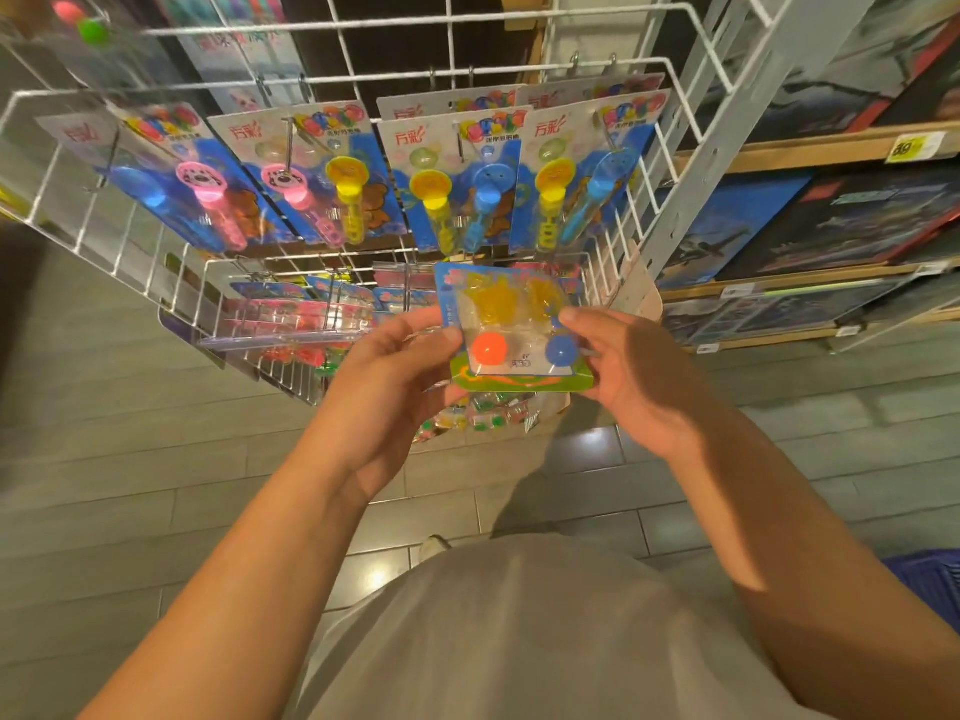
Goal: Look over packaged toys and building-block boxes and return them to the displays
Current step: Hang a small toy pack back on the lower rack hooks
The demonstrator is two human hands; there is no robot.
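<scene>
I hold a small blister-packed toy [511,330] in front of me with both hands. Its card is blue and green, with yellow moulded pieces, an orange ball and a blue ball under clear plastic. My left hand [387,379] grips its left edge, thumb on the front. My right hand [631,371] pinches its right edge. The pack is roughly upright and faces me, just in front of the white wire display rack [363,80].
Bubble-wand packs [457,184] hang in a row on the rack's hooks, with more packs [311,309] on a lower tier. Wooden shelves [789,153] at the right hold large dark building-block boxes [852,220]. Grey tiled floor lies below, and a blue basket corner [930,574] shows at right.
</scene>
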